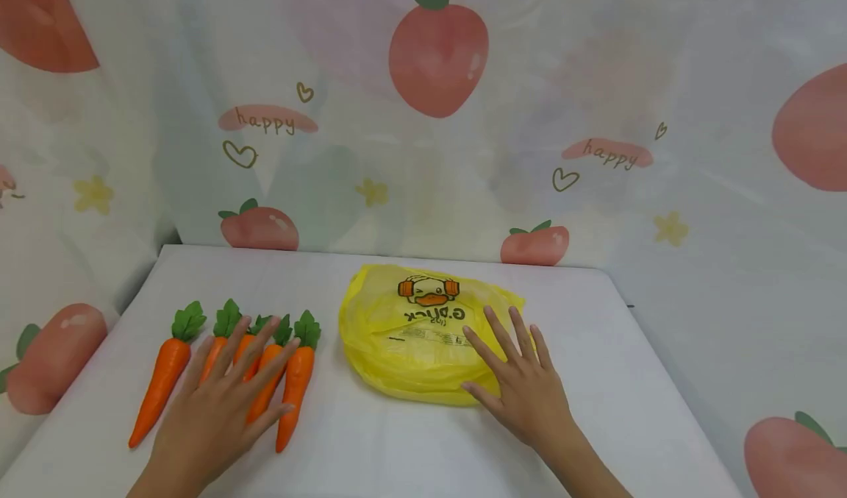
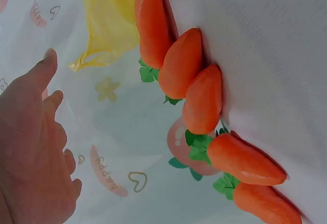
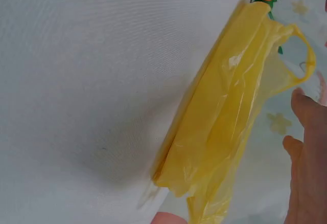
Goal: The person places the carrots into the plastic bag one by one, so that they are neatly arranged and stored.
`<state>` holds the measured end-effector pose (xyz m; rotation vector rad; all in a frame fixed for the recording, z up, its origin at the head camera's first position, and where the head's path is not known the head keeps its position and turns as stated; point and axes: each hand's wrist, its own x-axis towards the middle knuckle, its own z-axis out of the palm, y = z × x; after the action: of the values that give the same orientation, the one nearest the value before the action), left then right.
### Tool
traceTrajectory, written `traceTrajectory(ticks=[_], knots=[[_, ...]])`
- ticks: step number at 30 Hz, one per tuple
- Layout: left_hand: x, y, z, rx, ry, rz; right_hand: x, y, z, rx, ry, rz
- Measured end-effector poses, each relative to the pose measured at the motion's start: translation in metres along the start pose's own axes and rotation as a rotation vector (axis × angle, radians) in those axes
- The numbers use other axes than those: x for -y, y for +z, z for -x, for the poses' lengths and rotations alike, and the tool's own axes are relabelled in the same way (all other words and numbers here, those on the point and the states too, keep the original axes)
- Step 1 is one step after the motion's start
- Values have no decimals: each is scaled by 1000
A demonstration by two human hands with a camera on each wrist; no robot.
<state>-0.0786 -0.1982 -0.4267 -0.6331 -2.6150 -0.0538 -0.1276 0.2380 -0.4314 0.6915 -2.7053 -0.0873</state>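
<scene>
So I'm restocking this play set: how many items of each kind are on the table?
Carrots: 5
Yellow plastic bag: 1
Total: 6

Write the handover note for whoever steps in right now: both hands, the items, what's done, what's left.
Left hand: open, fingers spread over the five orange toy carrots with green tops, lying in a row on the white cloth-covered table.
Right hand: open, flat on the crumpled yellow plastic bag with a duck print at table centre.
Done: no carrot is in the bag.
Left: probably bagging all five.
</scene>
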Motion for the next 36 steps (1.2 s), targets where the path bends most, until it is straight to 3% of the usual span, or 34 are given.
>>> traceTrajectory(ticks=[8, 13, 20, 24, 27, 32, 36], knots=[[2, -7, 1, -11, -59, 40, -10, 6, -3, 0, 22, -25], [-1, -9, 2, 25, -74, 32, -19, 12, -5, 55, 82, -60], [0, -11, 3, 63, -136, 92, -28, 21, -5, 151, 199, -202], [0, -12, 0, 70, -215, 167, -32, 28, -6, 180, 261, -271], [-1, -13, -7, 38, -255, 224, -35, 29, -9, 185, 302, -320], [-2, -12, -13, -7, -273, 299, -38, 28, -15, 175, 364, -448], [5, -9, -11, 15, -314, 410, -47, 34, -20, 182, 408, -536]])
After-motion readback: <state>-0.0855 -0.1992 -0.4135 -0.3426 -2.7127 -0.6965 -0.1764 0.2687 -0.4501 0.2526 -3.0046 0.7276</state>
